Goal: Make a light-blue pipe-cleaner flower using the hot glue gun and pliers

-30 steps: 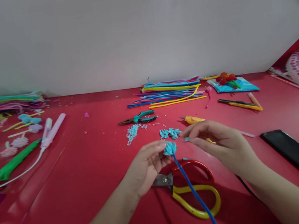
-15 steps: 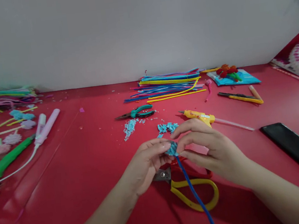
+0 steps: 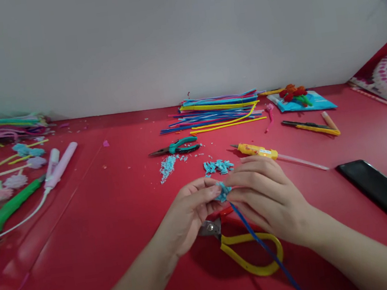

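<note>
My left hand (image 3: 188, 212) pinches the light-blue fuzzy tuft (image 3: 223, 191) at the top of a dark blue pipe-cleaner stem (image 3: 263, 245). My right hand (image 3: 268, 197) meets it from the right, with fingertips pressed onto the same tuft. The stem slants down to the right over the red and yellow scissors (image 3: 250, 251), which lie on the red table (image 3: 117, 212) under both hands. A small heap of cut light-blue pieces (image 3: 218, 166) lies just beyond my fingers.
Beyond the hands lie teal pliers (image 3: 177, 148), a yellow glue gun (image 3: 256, 151), a stack of coloured pipe cleaners (image 3: 217, 111) and a yellow utility knife (image 3: 310, 127). A black phone (image 3: 386, 198) lies at the right. At the left are a green tool (image 3: 11, 207), a pink device (image 3: 61, 166) and finished fuzzy flowers (image 3: 16, 180).
My right hand came in from the right with a small blue piece and closed onto the tuft. The stem's lower end swung to the right.
</note>
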`<state>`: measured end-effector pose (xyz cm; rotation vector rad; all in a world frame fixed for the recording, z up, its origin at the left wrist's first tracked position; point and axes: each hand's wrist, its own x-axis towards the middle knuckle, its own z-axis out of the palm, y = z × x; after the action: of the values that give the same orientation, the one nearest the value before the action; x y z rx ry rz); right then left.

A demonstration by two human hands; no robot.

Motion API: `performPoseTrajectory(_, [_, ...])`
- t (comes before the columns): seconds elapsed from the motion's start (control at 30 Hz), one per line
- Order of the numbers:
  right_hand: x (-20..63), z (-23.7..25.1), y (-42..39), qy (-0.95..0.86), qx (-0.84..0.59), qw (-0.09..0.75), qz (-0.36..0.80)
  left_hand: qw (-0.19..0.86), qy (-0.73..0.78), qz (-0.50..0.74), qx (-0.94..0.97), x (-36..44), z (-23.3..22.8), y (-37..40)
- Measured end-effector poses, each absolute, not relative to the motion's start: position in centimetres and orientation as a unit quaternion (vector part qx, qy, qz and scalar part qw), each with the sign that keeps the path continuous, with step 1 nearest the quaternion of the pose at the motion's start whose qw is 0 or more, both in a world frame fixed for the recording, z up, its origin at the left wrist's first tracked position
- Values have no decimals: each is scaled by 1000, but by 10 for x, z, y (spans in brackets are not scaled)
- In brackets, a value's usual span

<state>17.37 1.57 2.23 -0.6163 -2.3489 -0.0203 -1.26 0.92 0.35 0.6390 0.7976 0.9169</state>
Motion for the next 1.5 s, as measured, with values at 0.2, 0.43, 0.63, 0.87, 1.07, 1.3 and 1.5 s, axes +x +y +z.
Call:
performPoseTrajectory(0.2, [175, 31, 10, -846, -307, 428, 83, 709, 363, 499, 342, -15, 8, 8])
performPoseTrajectory(0.43, [168, 43, 6, -721, -458, 370, 365, 550, 356, 573, 492, -15, 11, 5])
performPoseTrajectory(0.63, [164, 43, 7, -679, -485, 354, 423, 485, 362, 567, 559, -15, 5, 3])
performPoseTrajectory(0.87, [161, 39, 8, -681, -479, 376, 406, 478, 389, 558, 556, -15, 4, 2])
performPoseTrajectory(1.07, [161, 36, 8, -677, -483, 379, 406, 463, 408, 558, 555, -11, 10, 1])
performPoseTrajectory(1.3, [162, 34, 10, -687, -479, 381, 393, 466, 418, 552, 551, -10, 7, 1])
performPoseTrajectory(1.5, [161, 33, 12, -683, -471, 387, 402, 468, 424, 549, 548, -11, 6, 1])
